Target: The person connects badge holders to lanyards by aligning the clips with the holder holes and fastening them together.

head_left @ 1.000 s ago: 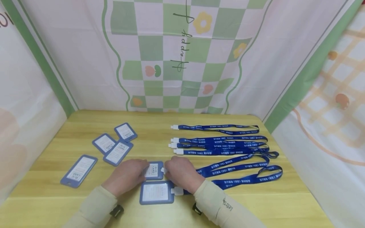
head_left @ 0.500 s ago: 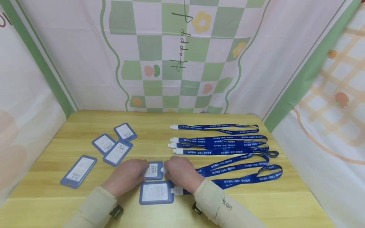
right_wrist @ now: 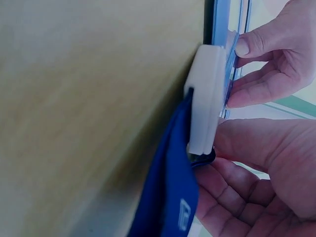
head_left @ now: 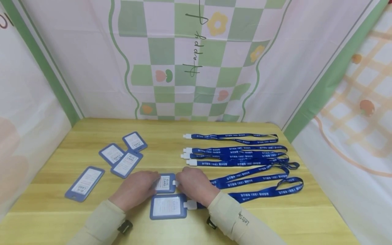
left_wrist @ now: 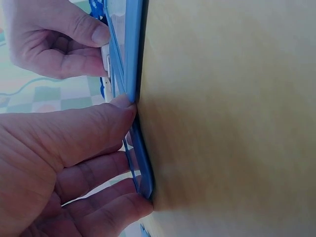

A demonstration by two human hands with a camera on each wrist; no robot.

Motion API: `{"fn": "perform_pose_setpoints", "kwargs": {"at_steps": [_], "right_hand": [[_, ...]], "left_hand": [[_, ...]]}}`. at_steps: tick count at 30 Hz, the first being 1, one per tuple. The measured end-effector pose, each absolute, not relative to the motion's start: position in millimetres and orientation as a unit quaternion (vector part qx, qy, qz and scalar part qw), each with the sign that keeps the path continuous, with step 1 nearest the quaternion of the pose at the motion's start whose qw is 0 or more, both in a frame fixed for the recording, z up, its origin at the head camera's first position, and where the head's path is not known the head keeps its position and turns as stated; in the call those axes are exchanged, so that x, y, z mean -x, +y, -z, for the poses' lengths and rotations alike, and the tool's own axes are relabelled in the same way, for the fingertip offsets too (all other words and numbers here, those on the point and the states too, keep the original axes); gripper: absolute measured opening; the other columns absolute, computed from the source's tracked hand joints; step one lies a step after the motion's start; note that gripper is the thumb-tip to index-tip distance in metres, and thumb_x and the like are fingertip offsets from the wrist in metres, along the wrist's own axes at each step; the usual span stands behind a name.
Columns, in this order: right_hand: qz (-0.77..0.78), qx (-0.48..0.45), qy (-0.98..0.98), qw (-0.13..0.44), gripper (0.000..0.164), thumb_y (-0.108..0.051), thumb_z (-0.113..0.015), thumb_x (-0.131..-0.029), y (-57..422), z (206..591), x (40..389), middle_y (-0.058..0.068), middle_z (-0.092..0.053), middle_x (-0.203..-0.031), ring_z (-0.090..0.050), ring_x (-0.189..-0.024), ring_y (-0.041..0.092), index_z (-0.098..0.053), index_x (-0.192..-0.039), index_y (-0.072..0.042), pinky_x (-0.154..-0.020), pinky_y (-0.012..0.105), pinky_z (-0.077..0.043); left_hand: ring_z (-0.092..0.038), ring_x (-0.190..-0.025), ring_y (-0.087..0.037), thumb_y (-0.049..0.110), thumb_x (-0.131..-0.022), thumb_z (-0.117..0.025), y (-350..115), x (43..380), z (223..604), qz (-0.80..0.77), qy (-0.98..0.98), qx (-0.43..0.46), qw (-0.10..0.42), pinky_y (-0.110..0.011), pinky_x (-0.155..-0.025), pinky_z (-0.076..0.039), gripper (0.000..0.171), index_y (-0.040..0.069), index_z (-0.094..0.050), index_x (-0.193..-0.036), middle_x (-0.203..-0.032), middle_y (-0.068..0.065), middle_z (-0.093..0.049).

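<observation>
My left hand [head_left: 134, 190] grips the left end of a blue-framed ID card holder [head_left: 165, 183], thumb and fingers spread over its edges in the left wrist view. At its right end, my right hand [head_left: 196, 187] pinches the white clip [head_left: 175, 183] of a blue lanyard, mostly hidden under the fingers. Just in front lies a second card holder [head_left: 168, 207], joined to the white clip [head_left: 191, 205] of another lanyard [head_left: 254, 195]. That nearer clip [right_wrist: 205, 101] and its strap [right_wrist: 170, 182] partly cover my right fingers in the right wrist view.
Several loose card holders lie on the left of the wooden table [head_left: 55, 217], including a separate one [head_left: 85, 183] and an overlapping group [head_left: 127, 164]. Several blue lanyards [head_left: 239, 163] stretch across the right side, white clips pointing left. A patterned curtain [head_left: 190, 92] hangs behind.
</observation>
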State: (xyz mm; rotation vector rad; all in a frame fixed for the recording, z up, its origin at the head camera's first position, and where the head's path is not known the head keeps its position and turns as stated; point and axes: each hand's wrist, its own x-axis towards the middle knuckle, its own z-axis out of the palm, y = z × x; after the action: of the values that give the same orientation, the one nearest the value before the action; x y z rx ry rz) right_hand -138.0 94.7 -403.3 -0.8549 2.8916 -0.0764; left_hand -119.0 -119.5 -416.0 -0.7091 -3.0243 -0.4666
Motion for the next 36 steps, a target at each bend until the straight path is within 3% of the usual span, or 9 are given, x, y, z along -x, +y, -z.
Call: {"fn": "perform_pose_setpoints", "kwargs": {"at_steps": [11,18,36], "right_hand": [[0.045,0.268,0.96,0.07,0.013,-0.024,-0.071,-0.099,97,407,141,-0.007,-0.063,-0.08,-0.052,-0.068,0.008,-0.08,-0.104,-0.017,-0.06,0.021,-0.049],[0.045,0.269,0.96,0.067,0.012,-0.023,-0.071,-0.099,98,407,141,-0.005,-0.063,-0.08,-0.052,-0.067,0.008,-0.079,-0.103,-0.015,-0.06,0.021,-0.049],[0.049,0.271,0.959,0.07,0.018,-0.023,-0.075,-0.095,109,409,142,-0.003,-0.071,-0.091,-0.056,-0.073,0.007,-0.079,-0.112,-0.016,-0.066,0.021,-0.054]], "left_hand": [[-0.071,-0.085,-0.022,0.016,-0.083,-0.086,-123,121,420,0.152,-0.961,0.23,0.005,-0.041,-0.082,-0.062,0.03,0.012,-0.073,-0.109,-0.094,-0.004,-0.075],[-0.072,-0.093,-0.026,0.016,-0.084,-0.085,-124,121,420,0.16,-0.961,0.225,-0.003,-0.045,-0.087,-0.062,0.035,0.01,-0.073,-0.117,-0.104,-0.008,-0.077],[-0.071,-0.085,-0.02,0.012,-0.093,-0.074,-118,121,419,0.167,-0.957,0.237,0.007,-0.039,-0.081,-0.062,0.018,0.016,-0.073,-0.11,-0.095,-0.001,-0.075]]}}
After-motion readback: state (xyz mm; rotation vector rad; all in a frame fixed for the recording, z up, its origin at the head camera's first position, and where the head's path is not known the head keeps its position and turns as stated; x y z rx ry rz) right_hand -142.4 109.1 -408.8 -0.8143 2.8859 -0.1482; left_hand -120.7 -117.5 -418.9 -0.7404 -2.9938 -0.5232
